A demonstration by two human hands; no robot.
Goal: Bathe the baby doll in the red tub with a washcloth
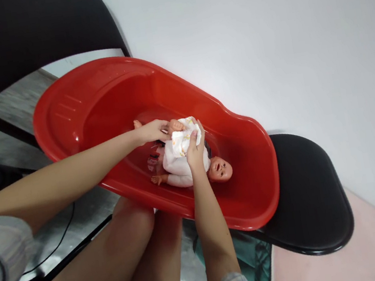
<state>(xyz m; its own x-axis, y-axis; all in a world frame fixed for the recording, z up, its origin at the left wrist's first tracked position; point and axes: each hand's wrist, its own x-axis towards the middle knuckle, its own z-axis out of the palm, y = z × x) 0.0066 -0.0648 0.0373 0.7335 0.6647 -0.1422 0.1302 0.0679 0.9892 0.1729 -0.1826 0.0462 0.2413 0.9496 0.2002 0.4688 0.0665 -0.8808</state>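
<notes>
A baby doll [181, 166] in a white top lies inside a red plastic tub [254, 196], head toward the right. A white printed diaper [182, 137] wraps its hips. My left hand [152, 131] reaches in from the left and closes on the doll's leg beside the diaper. Gripping the diaper from the near side is my right hand [195, 148], fingers pressed against the cloth. The doll's face and one arm show; its lower legs are mostly hidden by my hands.
The tub rests across two black chairs, one seat [309, 201] at the right and a backrest [29, 32] at the upper left. A white wall fills the background. My bare knees sit below the tub. A pink cushion [337, 264] lies at the lower right.
</notes>
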